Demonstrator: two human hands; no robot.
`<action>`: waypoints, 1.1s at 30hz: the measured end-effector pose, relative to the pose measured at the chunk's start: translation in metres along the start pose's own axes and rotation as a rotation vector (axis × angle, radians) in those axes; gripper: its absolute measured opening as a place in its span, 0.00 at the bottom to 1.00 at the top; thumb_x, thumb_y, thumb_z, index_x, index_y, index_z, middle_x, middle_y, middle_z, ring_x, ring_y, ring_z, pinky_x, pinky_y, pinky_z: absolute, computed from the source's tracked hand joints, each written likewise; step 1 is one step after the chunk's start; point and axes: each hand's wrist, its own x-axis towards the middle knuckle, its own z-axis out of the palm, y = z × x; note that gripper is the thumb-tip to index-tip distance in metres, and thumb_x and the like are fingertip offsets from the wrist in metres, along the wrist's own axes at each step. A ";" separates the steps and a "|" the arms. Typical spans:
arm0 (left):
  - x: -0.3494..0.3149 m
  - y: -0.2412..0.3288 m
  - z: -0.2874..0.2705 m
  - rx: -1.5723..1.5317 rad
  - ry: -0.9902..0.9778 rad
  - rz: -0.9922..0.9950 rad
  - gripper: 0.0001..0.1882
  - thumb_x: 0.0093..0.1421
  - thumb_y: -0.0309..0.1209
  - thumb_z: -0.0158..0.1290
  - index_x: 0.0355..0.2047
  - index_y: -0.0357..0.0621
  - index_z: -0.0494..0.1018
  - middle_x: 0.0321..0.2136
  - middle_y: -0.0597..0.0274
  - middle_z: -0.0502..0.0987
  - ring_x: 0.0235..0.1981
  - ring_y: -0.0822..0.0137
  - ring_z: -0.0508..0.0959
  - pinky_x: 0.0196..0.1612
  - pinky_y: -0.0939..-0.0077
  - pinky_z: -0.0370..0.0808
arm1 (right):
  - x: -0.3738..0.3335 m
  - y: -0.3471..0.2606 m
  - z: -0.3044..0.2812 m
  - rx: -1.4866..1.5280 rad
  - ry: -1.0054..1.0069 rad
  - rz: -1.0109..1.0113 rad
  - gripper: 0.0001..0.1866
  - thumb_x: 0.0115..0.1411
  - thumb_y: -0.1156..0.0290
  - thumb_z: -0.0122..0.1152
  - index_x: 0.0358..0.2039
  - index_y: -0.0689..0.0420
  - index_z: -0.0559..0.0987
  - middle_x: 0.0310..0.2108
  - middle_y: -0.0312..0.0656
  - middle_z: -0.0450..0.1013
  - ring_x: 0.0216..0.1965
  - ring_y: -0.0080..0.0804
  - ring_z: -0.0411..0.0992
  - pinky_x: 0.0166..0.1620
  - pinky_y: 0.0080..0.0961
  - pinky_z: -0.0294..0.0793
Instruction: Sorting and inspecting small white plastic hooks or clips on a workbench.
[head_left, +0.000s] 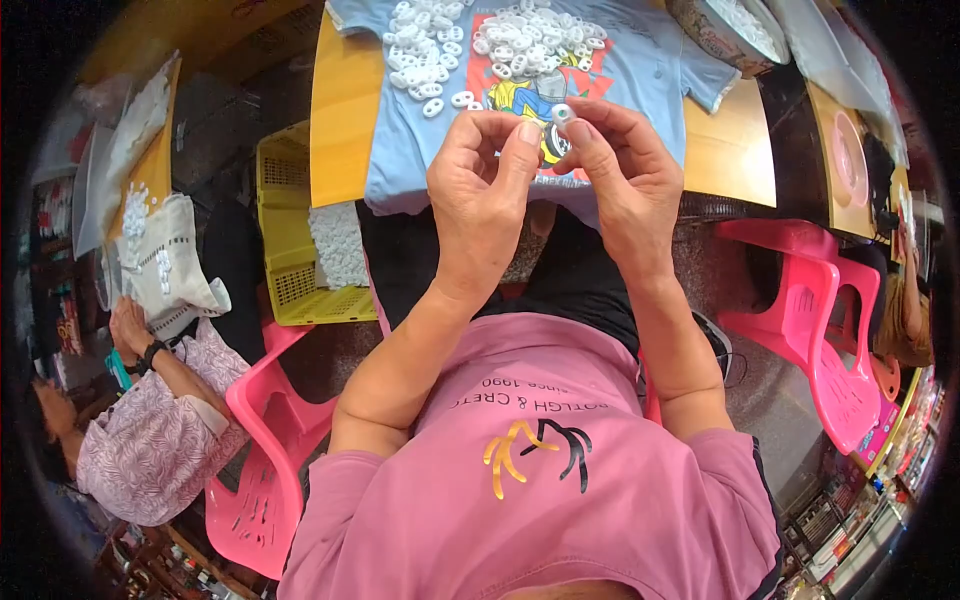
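Over the near edge of a light blue T-shirt point(650, 90) spread on the table, both my hands are raised close together. Between thumb and forefinger, my right hand point(635, 185) pinches a small white plastic piece point(563, 114) with a greenish spot in its face. My left hand point(480, 190) is closed too, thumb tip against the fingers; whatever it may hold is too small to make out. Beyond them on the shirt lie two heaps of white two-holed plastic pieces, a right heap point(535, 42) and a left heap point(415, 50). A few loose pieces lie nearer my left hand.
The wooden table point(345, 120) shows beside the shirt. A yellow crate point(285, 165) with white pieces point(340, 245) stands left of my legs. Pink chairs point(265, 490) flank me. A large bowl point(735, 35) sits at the upper right. A co-worker point(165, 430) sits at left.
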 end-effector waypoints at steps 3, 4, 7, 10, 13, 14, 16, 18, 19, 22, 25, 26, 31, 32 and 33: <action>-0.001 0.000 -0.001 0.043 -0.007 0.018 0.06 0.62 0.28 0.55 0.33 0.37 0.71 0.27 0.66 0.75 0.27 0.80 0.72 0.30 0.85 0.71 | 0.000 0.000 0.000 -0.009 -0.001 0.006 0.14 0.63 0.74 0.59 0.47 0.67 0.75 0.42 0.43 0.75 0.32 0.23 0.74 0.37 0.20 0.76; -0.001 0.000 -0.001 0.075 -0.009 0.029 0.07 0.62 0.28 0.55 0.33 0.37 0.71 0.27 0.66 0.75 0.27 0.80 0.72 0.30 0.84 0.72 | 0.000 0.000 0.000 -0.016 -0.001 0.009 0.14 0.63 0.74 0.59 0.47 0.67 0.75 0.42 0.43 0.75 0.32 0.23 0.74 0.38 0.20 0.76; -0.001 -0.001 -0.001 0.095 -0.008 0.065 0.07 0.61 0.28 0.56 0.33 0.37 0.71 0.28 0.66 0.75 0.27 0.79 0.73 0.30 0.84 0.72 | -0.001 0.000 0.001 0.001 -0.024 0.016 0.13 0.63 0.74 0.59 0.47 0.67 0.75 0.42 0.42 0.75 0.34 0.23 0.74 0.39 0.21 0.76; -0.001 0.000 -0.001 0.105 -0.003 0.078 0.06 0.62 0.28 0.55 0.32 0.37 0.71 0.27 0.65 0.75 0.27 0.79 0.74 0.31 0.83 0.73 | -0.002 0.001 0.002 -0.019 -0.034 0.011 0.13 0.63 0.75 0.59 0.47 0.66 0.75 0.42 0.42 0.75 0.34 0.22 0.74 0.39 0.21 0.77; -0.002 0.005 0.003 -0.026 -0.025 0.004 0.06 0.63 0.27 0.54 0.33 0.37 0.71 0.27 0.65 0.76 0.27 0.78 0.75 0.31 0.82 0.74 | -0.002 0.001 0.004 0.018 -0.022 0.008 0.13 0.63 0.75 0.59 0.47 0.66 0.75 0.42 0.41 0.75 0.35 0.21 0.73 0.39 0.20 0.76; -0.002 0.005 0.003 -0.027 -0.028 0.005 0.06 0.63 0.27 0.54 0.33 0.37 0.71 0.27 0.65 0.76 0.27 0.78 0.75 0.31 0.82 0.74 | -0.002 0.002 0.003 0.017 -0.019 0.006 0.13 0.63 0.75 0.59 0.47 0.66 0.75 0.42 0.41 0.75 0.35 0.21 0.73 0.39 0.20 0.76; -0.002 0.006 0.001 -0.070 -0.039 -0.040 0.06 0.63 0.27 0.54 0.33 0.35 0.72 0.26 0.64 0.77 0.27 0.78 0.76 0.31 0.82 0.74 | -0.002 0.005 0.002 -0.017 -0.004 -0.011 0.13 0.63 0.75 0.59 0.46 0.66 0.76 0.40 0.40 0.76 0.35 0.21 0.73 0.39 0.18 0.74; -0.001 0.006 0.001 -0.101 -0.040 -0.056 0.06 0.63 0.27 0.55 0.34 0.35 0.73 0.26 0.64 0.77 0.27 0.78 0.76 0.32 0.82 0.75 | -0.003 0.003 0.002 -0.027 -0.010 -0.008 0.13 0.63 0.75 0.59 0.46 0.66 0.76 0.39 0.39 0.76 0.35 0.20 0.73 0.40 0.17 0.73; -0.001 0.005 0.001 -0.134 -0.040 -0.072 0.06 0.62 0.27 0.55 0.34 0.35 0.73 0.26 0.64 0.77 0.27 0.78 0.76 0.32 0.82 0.75 | -0.003 0.002 0.002 -0.039 -0.016 -0.006 0.12 0.63 0.75 0.59 0.46 0.66 0.76 0.39 0.39 0.76 0.35 0.20 0.73 0.40 0.16 0.73; -0.003 0.001 0.001 -0.222 -0.033 -0.106 0.06 0.62 0.27 0.56 0.34 0.35 0.74 0.27 0.64 0.78 0.28 0.77 0.77 0.34 0.82 0.75 | -0.005 0.002 0.005 -0.027 -0.002 -0.018 0.12 0.63 0.75 0.60 0.46 0.66 0.77 0.38 0.38 0.77 0.35 0.19 0.72 0.40 0.16 0.72; -0.007 -0.005 0.003 -0.241 0.009 -0.098 0.06 0.63 0.27 0.55 0.35 0.36 0.74 0.28 0.64 0.78 0.29 0.77 0.77 0.35 0.83 0.75 | -0.008 0.006 0.008 -0.015 0.038 0.008 0.13 0.63 0.74 0.60 0.46 0.66 0.76 0.39 0.39 0.77 0.36 0.19 0.73 0.41 0.16 0.72; -0.008 -0.007 0.004 -0.241 0.005 -0.098 0.06 0.63 0.27 0.55 0.35 0.36 0.74 0.28 0.64 0.78 0.29 0.77 0.77 0.35 0.83 0.75 | -0.008 0.008 0.007 -0.015 0.042 0.005 0.13 0.63 0.74 0.60 0.46 0.66 0.76 0.39 0.39 0.77 0.36 0.19 0.73 0.41 0.16 0.72; -0.009 -0.007 -0.001 -0.188 -0.080 0.000 0.08 0.64 0.28 0.54 0.41 0.38 0.72 0.36 0.65 0.76 0.36 0.77 0.75 0.41 0.83 0.73 | -0.005 0.011 0.003 0.228 -0.012 0.189 0.13 0.63 0.73 0.60 0.46 0.65 0.76 0.39 0.39 0.76 0.37 0.21 0.73 0.42 0.18 0.73; -0.008 -0.010 -0.005 -0.187 -0.086 -0.001 0.08 0.64 0.28 0.54 0.41 0.38 0.72 0.36 0.65 0.76 0.36 0.77 0.75 0.41 0.83 0.73 | -0.005 0.010 0.003 0.229 -0.007 0.185 0.13 0.63 0.73 0.60 0.46 0.65 0.76 0.39 0.39 0.76 0.37 0.21 0.73 0.42 0.18 0.73; -0.007 -0.016 -0.011 -0.202 -0.109 0.016 0.09 0.65 0.29 0.53 0.42 0.38 0.72 0.38 0.65 0.75 0.38 0.78 0.74 0.43 0.83 0.72 | -0.004 0.008 0.003 0.282 -0.040 0.210 0.14 0.63 0.73 0.60 0.47 0.64 0.75 0.39 0.39 0.76 0.37 0.21 0.73 0.42 0.18 0.72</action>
